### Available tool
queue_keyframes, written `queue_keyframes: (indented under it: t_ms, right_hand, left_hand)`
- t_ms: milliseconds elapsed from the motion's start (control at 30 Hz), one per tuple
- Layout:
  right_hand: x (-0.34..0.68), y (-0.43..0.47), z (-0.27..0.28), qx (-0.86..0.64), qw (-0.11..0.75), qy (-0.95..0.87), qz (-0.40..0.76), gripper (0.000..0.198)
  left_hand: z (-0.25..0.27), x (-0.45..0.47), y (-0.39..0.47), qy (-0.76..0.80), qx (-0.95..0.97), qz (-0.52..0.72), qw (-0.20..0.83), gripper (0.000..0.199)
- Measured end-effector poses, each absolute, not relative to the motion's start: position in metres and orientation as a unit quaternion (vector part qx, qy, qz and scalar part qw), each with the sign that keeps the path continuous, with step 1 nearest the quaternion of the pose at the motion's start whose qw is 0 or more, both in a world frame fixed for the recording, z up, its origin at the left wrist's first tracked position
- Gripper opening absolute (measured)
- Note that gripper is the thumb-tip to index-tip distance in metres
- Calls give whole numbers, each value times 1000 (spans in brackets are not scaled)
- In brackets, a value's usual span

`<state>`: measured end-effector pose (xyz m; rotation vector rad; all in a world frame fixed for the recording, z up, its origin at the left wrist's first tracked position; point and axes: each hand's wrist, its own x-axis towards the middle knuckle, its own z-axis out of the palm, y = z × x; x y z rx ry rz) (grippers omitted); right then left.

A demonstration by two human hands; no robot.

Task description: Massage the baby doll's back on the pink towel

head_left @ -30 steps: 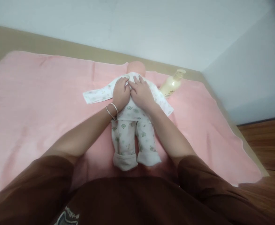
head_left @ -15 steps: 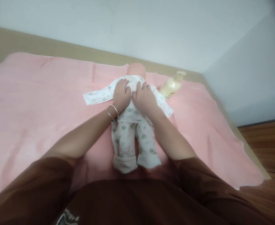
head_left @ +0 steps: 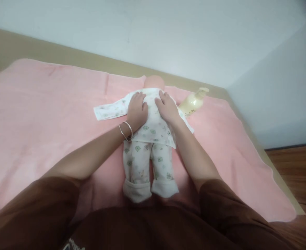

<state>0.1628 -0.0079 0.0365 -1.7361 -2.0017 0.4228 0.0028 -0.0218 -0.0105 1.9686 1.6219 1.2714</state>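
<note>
A baby doll (head_left: 154, 82) lies stretched out with its smooth, bald head away from me; no face shows. It wears a white printed top (head_left: 153, 118) and matching trousers (head_left: 139, 161) with turned-up cuffs. My left hand (head_left: 137, 110) rests open on the left of the top near the shoulder, fingers pointing toward the head. Opposite it, my right hand (head_left: 168, 107) lies open on the right shoulder side, thumb apart from the fingers. Between the two hands a strip of the top shows. One long sleeve (head_left: 110, 110) extends out to the left; the other is partly hidden behind my right wrist.
A pale yellow pump bottle (head_left: 193, 101) leans or lies just right of the doll. Under both is a pink blanket (head_left: 51, 114) on a tan surface (head_left: 72, 57). A pale wall (head_left: 142, 31) rises behind, and brown wooden flooring (head_left: 296, 170) shows at the right.
My right hand has slid right, away from my left hand, uncovering more of the top. My left hand stays in about the same place on it. The view has tilted slightly.
</note>
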Motion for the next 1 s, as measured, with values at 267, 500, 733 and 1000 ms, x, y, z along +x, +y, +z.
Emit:
queue_keyframes:
  t_ms: [267,500,733,1000]
  right_hand:
    - [148,-39,41,-629,187,-753,35,54]
    - [131,-65,54,-622,138,-770,-14,47]
    - [153,-30,54,-605,172,-773,81,46]
    - [154,-33,53,-601,138,-785,61,56]
  left_hand:
    - [10,6,-10,543,748,354,142,44]
    - [14,2,1,552,758,329,108,35]
    - [14,19,-34,529,787,316,31,46]
    - [20,19,-40,497,805,317,66,41]
